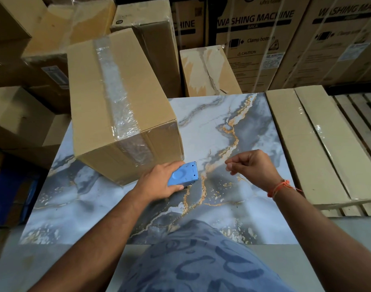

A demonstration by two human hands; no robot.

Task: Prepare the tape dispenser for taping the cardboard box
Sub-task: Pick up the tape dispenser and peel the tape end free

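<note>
tape dispenser (183, 174) | in left hand (159, 184) | cardboard box (119, 106) taped closed

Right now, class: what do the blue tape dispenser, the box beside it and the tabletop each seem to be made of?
Tape dispenser: looks like moulded matte plastic, uniform blue, with small screws showing.
Cardboard box: brown corrugated cardboard, dull, with a wrinkled glossy clear tape strip over its seam.
Tabletop: smooth marble-patterned surface, grey and white with gold veins; real stone or printed laminate cannot be told.

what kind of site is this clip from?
Most likely a warehouse or stockroom packing spot. Stacked washing machine cartons fill the back, a wooden pallet holds flat boxes on the right, and a taped cardboard box sits on the marble-print table.
</note>
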